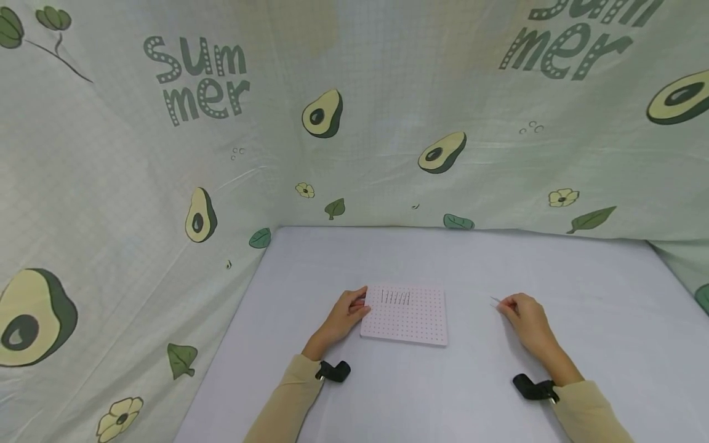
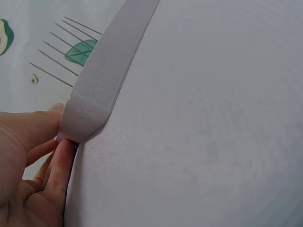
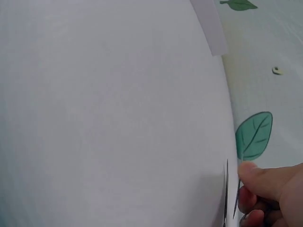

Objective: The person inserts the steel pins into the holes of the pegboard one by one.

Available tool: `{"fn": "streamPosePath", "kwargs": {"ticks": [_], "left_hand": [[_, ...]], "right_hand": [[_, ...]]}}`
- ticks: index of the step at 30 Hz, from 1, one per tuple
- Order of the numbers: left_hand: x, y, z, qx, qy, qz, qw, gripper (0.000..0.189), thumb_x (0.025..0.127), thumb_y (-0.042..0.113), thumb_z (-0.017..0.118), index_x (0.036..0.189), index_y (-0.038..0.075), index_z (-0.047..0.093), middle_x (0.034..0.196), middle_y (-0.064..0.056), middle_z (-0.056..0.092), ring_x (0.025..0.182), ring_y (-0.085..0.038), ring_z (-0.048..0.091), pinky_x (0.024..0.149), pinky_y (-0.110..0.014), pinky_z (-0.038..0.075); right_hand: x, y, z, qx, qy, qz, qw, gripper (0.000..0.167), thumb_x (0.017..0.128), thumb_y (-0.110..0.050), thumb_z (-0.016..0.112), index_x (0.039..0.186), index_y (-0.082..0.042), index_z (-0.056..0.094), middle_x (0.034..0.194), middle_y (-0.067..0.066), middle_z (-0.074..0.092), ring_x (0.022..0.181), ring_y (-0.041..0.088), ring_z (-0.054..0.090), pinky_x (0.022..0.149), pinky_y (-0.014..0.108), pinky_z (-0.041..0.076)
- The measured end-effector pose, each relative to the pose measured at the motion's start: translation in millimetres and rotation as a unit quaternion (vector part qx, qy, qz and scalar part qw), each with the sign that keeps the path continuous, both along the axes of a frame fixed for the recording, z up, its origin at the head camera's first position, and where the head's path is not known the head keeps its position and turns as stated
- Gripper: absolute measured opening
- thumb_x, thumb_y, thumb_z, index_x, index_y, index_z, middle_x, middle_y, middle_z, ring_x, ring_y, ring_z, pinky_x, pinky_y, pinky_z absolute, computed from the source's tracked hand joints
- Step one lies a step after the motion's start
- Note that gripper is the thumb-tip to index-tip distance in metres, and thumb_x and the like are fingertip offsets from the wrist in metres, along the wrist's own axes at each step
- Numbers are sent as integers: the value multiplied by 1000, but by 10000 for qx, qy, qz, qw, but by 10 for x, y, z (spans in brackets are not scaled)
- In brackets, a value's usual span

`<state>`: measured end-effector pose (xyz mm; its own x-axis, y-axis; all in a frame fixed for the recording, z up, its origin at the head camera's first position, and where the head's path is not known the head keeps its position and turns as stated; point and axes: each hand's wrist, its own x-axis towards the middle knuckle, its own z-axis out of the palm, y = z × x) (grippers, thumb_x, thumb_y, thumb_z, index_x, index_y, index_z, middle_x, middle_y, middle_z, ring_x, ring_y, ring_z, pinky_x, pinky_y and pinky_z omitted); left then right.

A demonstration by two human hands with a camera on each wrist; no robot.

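A pale pink board [image 1: 407, 326] dotted with rows of small holes lies on the table. Several thin needles [image 1: 396, 298] stand up in a row near its far left part; in the left wrist view they rise past the board's edge [image 2: 102, 80]. My left hand [image 1: 344, 315] grips the board's left side, thumb and fingers at its corner. To the right of the board, my right hand [image 1: 523, 317] pinches a thin needle [image 3: 236, 201] between thumb and fingers. Beside it, another thin dark needle [image 3: 226, 189] lies close to the tabletop.
The table [image 1: 399, 394] has a plain white cover. Behind and to the left hangs a printed cloth [image 1: 376, 74] with avocados, leaves and lettering. A black wrist camera [image 1: 334, 371] sits on the left wrist and another camera [image 1: 533, 387] on the right.
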<state>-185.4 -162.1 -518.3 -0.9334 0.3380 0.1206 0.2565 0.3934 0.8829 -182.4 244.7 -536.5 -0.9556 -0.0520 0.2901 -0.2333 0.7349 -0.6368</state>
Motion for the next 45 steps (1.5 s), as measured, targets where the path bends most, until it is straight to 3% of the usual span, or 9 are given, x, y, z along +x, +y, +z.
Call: {"fn": "streamPosePath", "kwargs": {"ticks": [3,6,14,19,22,29,39,45], "left_hand": [[47,6,124,-4,-46,-72,10000,51,98,-5,57,142,-20,36,122,-35,45,118,-47,52,102,-48,47],[65,2,168,-14,-88,-112,9999,51,98,-5,57,142,-21,35,123,-35,45,118,-48,52,103,-48,46],[54,1,146,53,-64,-100,9999,51,98,-5,57,142,-21,35,123,-35,45,118,-47,52,103,-48,46],[55,-2,140,1,-13,-116,9999,51,98,-5,57,142,-21,36,123,-34,45,118,-46,53,102,-46,47],[36,0,75,5,5,-47,10000,51,98,-5,57,142,-20,36,123,-34,45,118,-46,53,102,-47,47],[-120,-83,-273,-14,-123,65,9999,55,100,8,61,147,-8,39,125,-21,48,119,-34,55,103,-32,49],[-131,-95,-267,-39,-235,53,9997,56,100,9,62,148,-7,39,126,-20,48,120,-32,55,102,-26,48],[-133,-94,-248,-10,-344,80,9994,55,100,9,61,148,-7,39,127,-20,47,121,-31,54,103,-27,47]], "right_hand": [[6,-7,14,-133,100,42,9999,7,92,4,66,88,10,64,80,13,59,72,20,51,58,27,42],[13,-25,25,-217,228,83,9995,7,93,4,65,89,9,63,80,11,59,72,14,49,59,24,41],[16,-80,67,-488,81,358,9981,10,100,-2,59,99,8,60,87,11,59,75,7,47,60,19,40],[-10,-127,87,-716,356,554,9953,8,100,0,56,100,8,59,87,11,59,75,5,47,59,16,40],[-26,-164,97,-921,602,663,9917,5,99,3,56,100,8,58,86,11,59,75,4,47,59,13,39],[-41,-287,155,-1262,596,709,9877,5,98,3,57,100,7,58,82,8,56,73,3,46,57,13,39],[-108,-452,189,-1560,753,806,9816,4,92,8,62,94,6,59,80,7,54,73,4,46,56,12,39],[-158,-568,208,-1572,615,818,9822,6,91,9,63,93,5,58,79,7,54,72,4,45,55,12,39]]}}
